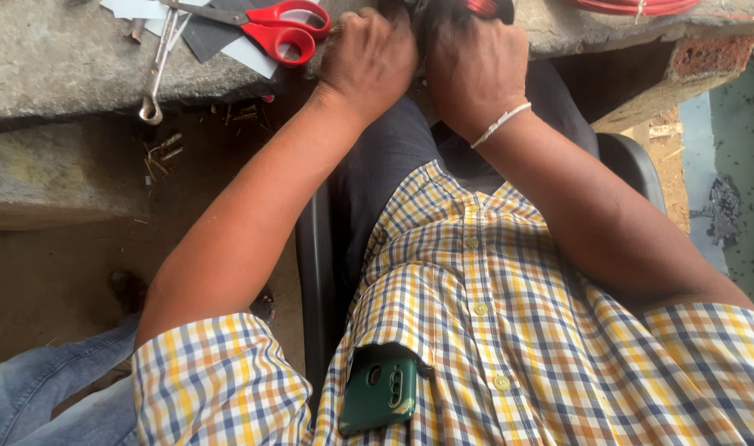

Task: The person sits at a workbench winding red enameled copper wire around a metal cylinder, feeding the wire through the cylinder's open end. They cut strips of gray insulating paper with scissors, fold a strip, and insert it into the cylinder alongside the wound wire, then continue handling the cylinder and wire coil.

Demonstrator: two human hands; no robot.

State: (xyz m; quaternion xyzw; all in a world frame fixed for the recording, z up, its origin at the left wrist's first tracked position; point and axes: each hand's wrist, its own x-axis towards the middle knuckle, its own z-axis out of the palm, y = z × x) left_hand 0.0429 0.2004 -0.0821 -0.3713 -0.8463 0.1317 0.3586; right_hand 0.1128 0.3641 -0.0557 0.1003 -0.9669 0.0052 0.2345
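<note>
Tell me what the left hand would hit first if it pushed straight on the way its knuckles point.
The left hand points up the picture, across the grey stone ledge. It would probably run along the ledge top, passing just right of the red-handled scissors; depth is unclear and the picture ends there.

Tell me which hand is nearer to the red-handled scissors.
Left. The left hand sits right beside the red-handled scissors, nearly touching the handles. The right hand is farther off, on the other side of the left hand.
</note>
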